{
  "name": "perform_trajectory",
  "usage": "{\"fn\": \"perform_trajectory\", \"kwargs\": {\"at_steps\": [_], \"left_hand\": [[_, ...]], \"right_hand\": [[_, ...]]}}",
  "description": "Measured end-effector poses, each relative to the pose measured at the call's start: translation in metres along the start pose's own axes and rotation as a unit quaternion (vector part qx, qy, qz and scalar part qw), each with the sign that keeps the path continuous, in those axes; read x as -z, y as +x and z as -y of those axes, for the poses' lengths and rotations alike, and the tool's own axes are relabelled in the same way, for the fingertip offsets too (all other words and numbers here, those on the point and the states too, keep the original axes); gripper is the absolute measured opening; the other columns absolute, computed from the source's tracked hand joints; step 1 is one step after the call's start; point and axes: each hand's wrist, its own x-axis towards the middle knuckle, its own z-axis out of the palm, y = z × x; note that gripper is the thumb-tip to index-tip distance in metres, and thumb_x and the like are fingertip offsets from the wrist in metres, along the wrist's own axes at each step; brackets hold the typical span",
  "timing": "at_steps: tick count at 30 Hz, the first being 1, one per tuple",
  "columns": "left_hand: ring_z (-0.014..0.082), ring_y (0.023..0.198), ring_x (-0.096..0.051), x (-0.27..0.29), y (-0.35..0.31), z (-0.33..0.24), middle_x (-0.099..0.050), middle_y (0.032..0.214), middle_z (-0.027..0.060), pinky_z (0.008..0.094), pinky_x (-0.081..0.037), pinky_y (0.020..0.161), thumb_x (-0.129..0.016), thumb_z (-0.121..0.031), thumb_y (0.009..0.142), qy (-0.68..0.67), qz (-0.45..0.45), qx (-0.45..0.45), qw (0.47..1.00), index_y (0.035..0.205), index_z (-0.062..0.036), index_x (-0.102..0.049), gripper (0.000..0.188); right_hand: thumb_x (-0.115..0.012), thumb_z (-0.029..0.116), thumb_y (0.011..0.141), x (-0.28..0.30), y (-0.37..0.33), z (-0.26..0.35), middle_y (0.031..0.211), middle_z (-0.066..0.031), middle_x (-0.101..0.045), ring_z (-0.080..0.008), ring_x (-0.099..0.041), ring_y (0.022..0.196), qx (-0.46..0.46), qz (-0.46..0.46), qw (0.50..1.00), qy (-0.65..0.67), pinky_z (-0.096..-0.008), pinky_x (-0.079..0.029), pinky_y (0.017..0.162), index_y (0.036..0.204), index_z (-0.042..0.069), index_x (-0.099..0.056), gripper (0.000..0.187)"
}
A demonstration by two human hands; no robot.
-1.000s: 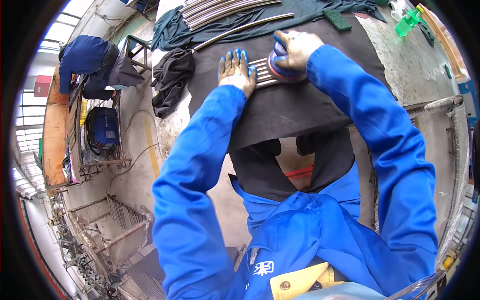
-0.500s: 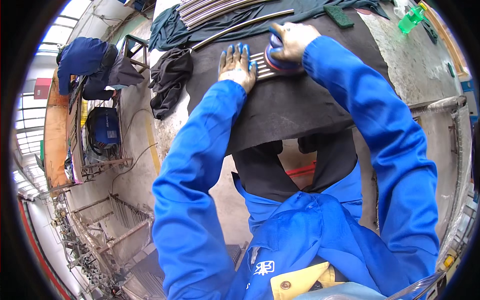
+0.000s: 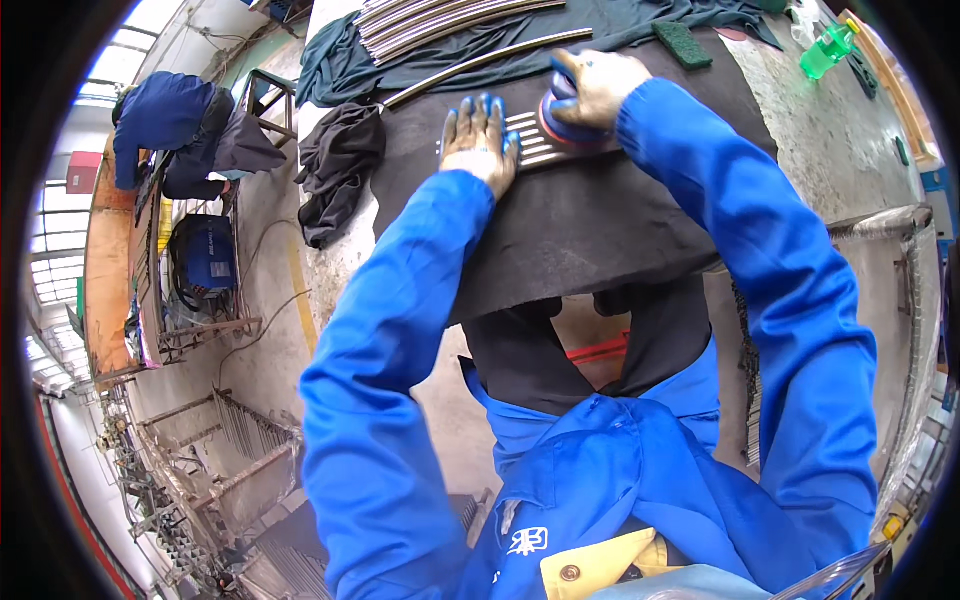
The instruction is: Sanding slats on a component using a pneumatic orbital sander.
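On the dark sheet [image 3: 580, 225] in front of me lies a slotted metal plate [image 3: 534, 143], bright silver with several parallel bars. My left hand [image 3: 478, 145], in a pale glove with blue-stained fingertips, presses flat over the plate's left end, fingers stretched out. My right hand [image 3: 605, 90], gloved too, grips the top of a round sander [image 3: 574, 131] with a blue and red rim. The sander rests on the plate's right part and hides it there. Beyond both hands a single curved metal rod [image 3: 480, 70] lies across the cloth edge.
Several metal rods [image 3: 440, 28] lie on green cloth [image 3: 335, 62] at the far side. A green scouring pad [image 3: 682, 45] and green bottle [image 3: 828, 52] are far right. Crumpled dark cloth [image 3: 340, 165] lies left. A co-worker [image 3: 170, 125] bends over a bench beside a blue machine [image 3: 208, 255].
The view has shifted slightly, so the table sits a little lower. My right hand with the sander has moved marginally right along the plate; my left hand stays flat on it.
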Motion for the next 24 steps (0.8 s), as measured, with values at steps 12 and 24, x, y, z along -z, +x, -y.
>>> {"fn": "perform_trajectory", "kwargs": {"at_steps": [12, 24], "left_hand": [[0.0328, 0.145, -0.017, -0.003, 0.003, 0.001, -0.022, 0.156, 0.0156, 0.0437, -0.006, 0.119, -0.028, -0.042, 0.097, 0.029, -0.009, -0.016, 0.999, 0.149, -0.005, -0.025, 0.064], [0.0301, 0.146, -0.015, 0.006, -0.018, -0.013, -0.021, 0.157, 0.0139, 0.0418, -0.005, 0.119, -0.027, -0.044, 0.099, 0.016, 0.0, -0.016, 1.0, 0.15, -0.0071, -0.023, 0.063]], "right_hand": [[-0.062, 0.047, 0.08, -0.009, 0.005, 0.0, 0.115, -0.0149, -0.066, -0.0311, -0.066, 0.102, 0.008, -0.048, 0.999, 0.002, -0.0432, -0.052, 0.087, 0.131, 0.01, -0.05, 0.065], [-0.062, 0.048, 0.08, 0.001, -0.029, -0.013, 0.119, -0.014, -0.064, -0.0298, -0.064, 0.105, -0.035, 0.001, 0.999, 0.02, -0.0417, -0.051, 0.089, 0.133, 0.013, -0.05, 0.064]]}}
